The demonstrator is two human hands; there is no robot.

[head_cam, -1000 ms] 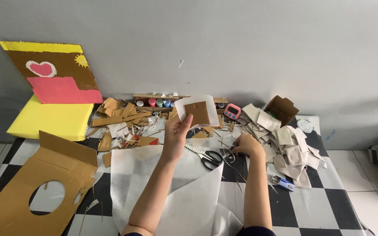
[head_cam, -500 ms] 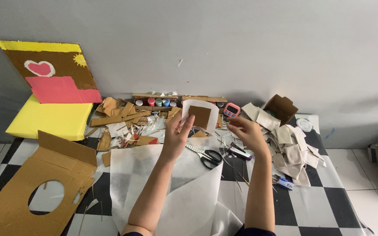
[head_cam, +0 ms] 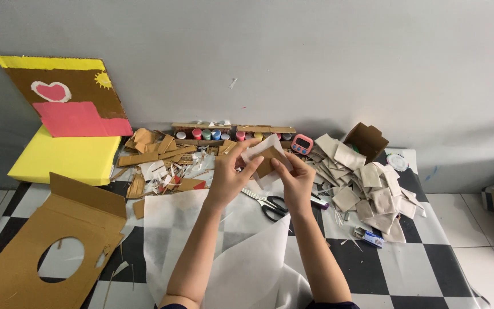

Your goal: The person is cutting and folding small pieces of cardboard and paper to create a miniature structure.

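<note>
Left hand (head_cam: pixel 230 174): closed on the left edge of the paper-backed cardboard square (head_cam: pixel 267 160).
Right hand (head_cam: pixel 297 178): pinched on its right edge — equally near.
Square: held tilted above the scissors (head_cam: pixel 270 204).

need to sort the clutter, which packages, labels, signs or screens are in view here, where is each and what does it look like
Timer: small pink box with a grey screen, by the wall behind the hands.
Painted board: leaning on the wall far left, brown with yellow top, pink block, heart and sun.
Open cardboard box: brown, flaps up, right of the timer.
Paint pots: row of small round coloured lids along the wall.
Small blue packet: on the sheet, right.
</note>
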